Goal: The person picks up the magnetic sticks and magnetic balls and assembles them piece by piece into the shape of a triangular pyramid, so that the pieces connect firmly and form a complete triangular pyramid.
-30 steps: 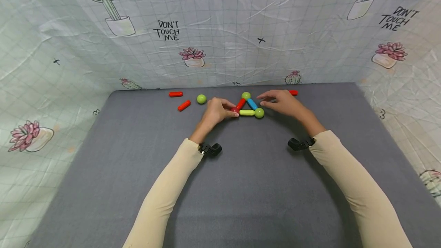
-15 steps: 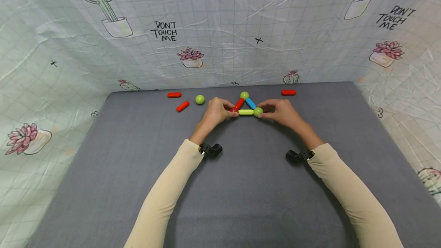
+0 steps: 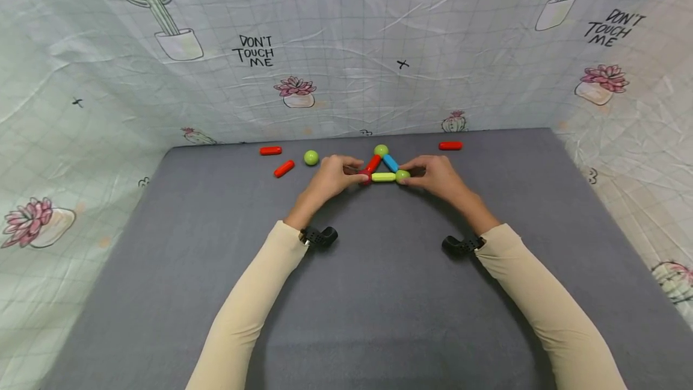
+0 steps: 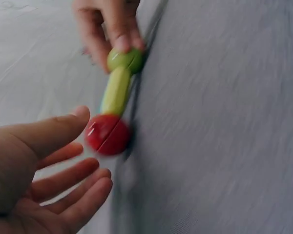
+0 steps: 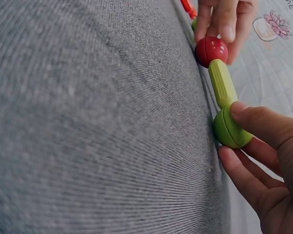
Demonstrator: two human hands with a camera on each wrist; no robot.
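A triangle of balls and rods lies flat near the table's back edge. Its corners are a red ball [image 4: 108, 135] at left, a green ball [image 5: 230, 127] at right and another green ball [image 3: 381, 150] at the back. A yellow rod [image 3: 384, 177] forms the front side, a red rod [image 3: 373, 164] the left, a blue rod [image 3: 391, 163] the right. My right hand [image 3: 435, 177] pinches the right green ball between thumb and fingers. Beside the red ball, my left hand [image 4: 44, 170] has its fingers spread and relaxed, a small gap away from it.
Left of the triangle lie a loose green ball [image 3: 311, 157] and two red rods, one slanted [image 3: 284, 168] and one farther back [image 3: 271, 150]. A third loose red rod [image 3: 450, 145] is at the back right. A patterned cloth [image 3: 346, 65] rises behind the grey table [image 3: 357, 294].
My right hand came in from the right and took hold of the right green ball. My left hand, which held the red ball, has loosened from it and drawn slightly left.
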